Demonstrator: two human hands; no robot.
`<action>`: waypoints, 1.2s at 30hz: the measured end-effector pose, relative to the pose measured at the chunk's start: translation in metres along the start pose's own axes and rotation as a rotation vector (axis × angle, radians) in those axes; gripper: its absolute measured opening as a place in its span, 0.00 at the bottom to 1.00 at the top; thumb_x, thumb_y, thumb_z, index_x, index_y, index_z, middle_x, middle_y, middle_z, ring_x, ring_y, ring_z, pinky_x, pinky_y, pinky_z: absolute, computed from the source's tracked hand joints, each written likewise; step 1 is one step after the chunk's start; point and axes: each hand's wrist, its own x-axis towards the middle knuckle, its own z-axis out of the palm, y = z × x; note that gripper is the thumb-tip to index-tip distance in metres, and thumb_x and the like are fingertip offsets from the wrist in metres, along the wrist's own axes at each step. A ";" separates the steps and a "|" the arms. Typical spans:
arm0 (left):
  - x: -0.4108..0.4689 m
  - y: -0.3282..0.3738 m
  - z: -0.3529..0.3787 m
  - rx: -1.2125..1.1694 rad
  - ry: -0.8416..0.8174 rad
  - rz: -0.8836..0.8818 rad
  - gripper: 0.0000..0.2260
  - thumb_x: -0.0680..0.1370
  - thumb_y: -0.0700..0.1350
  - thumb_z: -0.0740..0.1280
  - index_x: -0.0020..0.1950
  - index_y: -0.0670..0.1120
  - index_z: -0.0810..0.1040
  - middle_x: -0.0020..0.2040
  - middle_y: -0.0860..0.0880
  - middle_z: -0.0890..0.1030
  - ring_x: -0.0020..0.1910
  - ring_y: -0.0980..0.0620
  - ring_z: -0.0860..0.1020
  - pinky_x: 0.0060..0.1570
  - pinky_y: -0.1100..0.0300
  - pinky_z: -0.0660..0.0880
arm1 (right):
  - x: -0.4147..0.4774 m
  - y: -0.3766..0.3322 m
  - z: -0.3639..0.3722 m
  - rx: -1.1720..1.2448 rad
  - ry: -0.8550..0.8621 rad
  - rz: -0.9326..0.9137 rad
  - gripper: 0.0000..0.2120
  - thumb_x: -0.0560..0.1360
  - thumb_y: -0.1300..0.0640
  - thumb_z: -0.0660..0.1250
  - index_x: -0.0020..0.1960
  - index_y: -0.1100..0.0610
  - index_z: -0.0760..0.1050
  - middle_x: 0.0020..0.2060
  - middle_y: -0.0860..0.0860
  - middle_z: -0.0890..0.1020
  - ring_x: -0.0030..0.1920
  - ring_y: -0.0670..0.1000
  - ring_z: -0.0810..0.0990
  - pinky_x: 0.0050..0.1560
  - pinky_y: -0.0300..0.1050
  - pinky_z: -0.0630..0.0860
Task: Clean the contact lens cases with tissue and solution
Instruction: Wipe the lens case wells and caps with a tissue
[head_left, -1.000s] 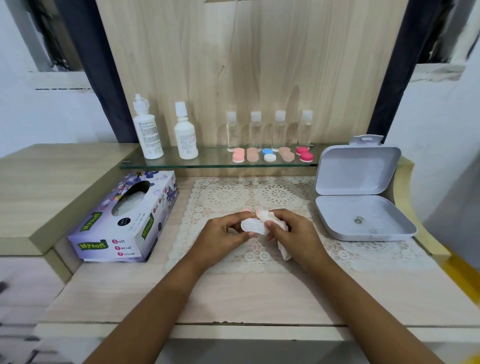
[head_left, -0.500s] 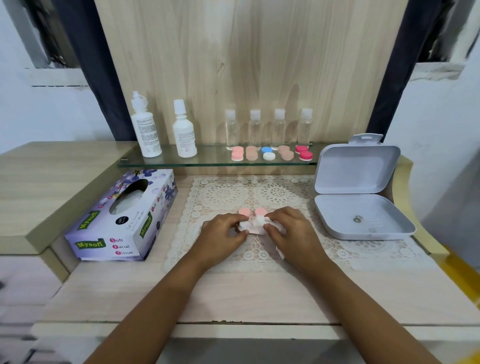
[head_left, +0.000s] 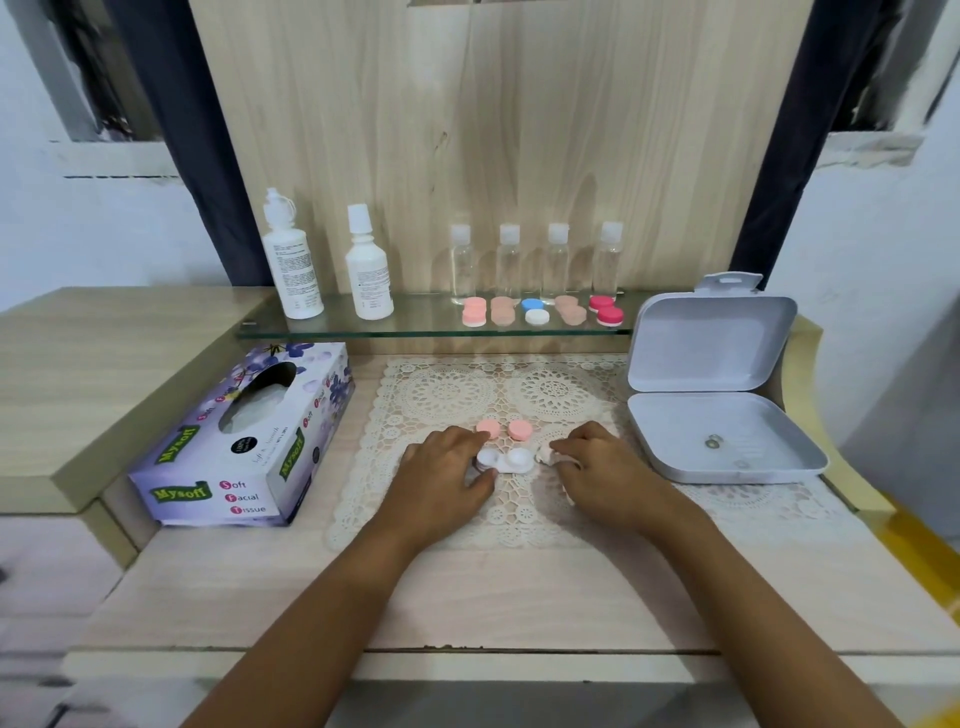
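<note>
Fingers curled, the left hand (head_left: 441, 478) pinches the left end of the white twin-cup contact lens case (head_left: 511, 461) between thumb and forefinger. The case lies flat on the cream lace mat (head_left: 457, 389), both cups open to the ceiling. Over on the other side, the right hand (head_left: 610, 475) has its fingers bunched around a crumpled white tissue (head_left: 546, 455), just beside the case's right cup; whether the two touch I cannot tell. Two round pink caps (head_left: 489, 429) sit side by side on the mat just behind the case. Left of the mat, the purple floral tissue box (head_left: 244, 447). Right of it, the pale grey hinged plastic box (head_left: 722, 436), lid up. Up on the glass shelf (head_left: 415, 325), two white solution bottles (head_left: 293, 265) stand upright.
</note>
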 end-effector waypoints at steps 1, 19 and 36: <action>0.000 0.000 0.001 0.050 0.002 -0.012 0.23 0.78 0.57 0.59 0.71 0.50 0.66 0.67 0.53 0.69 0.67 0.53 0.65 0.63 0.56 0.59 | -0.001 0.001 -0.004 -0.004 -0.068 0.004 0.16 0.78 0.59 0.55 0.63 0.61 0.73 0.62 0.54 0.69 0.63 0.51 0.69 0.60 0.38 0.63; 0.003 -0.002 -0.017 -0.121 -0.164 -0.107 0.28 0.77 0.62 0.57 0.73 0.48 0.63 0.74 0.48 0.64 0.72 0.50 0.61 0.70 0.52 0.57 | -0.009 -0.003 0.006 -0.054 0.310 0.005 0.11 0.74 0.64 0.62 0.51 0.60 0.81 0.47 0.58 0.81 0.47 0.56 0.78 0.48 0.43 0.70; -0.110 -0.037 -0.098 -0.014 -0.197 -0.034 0.24 0.77 0.59 0.62 0.71 0.53 0.66 0.68 0.52 0.71 0.66 0.55 0.68 0.64 0.62 0.64 | -0.024 -0.097 0.027 0.050 0.276 -0.255 0.11 0.75 0.59 0.64 0.55 0.59 0.79 0.52 0.55 0.81 0.52 0.53 0.78 0.50 0.37 0.66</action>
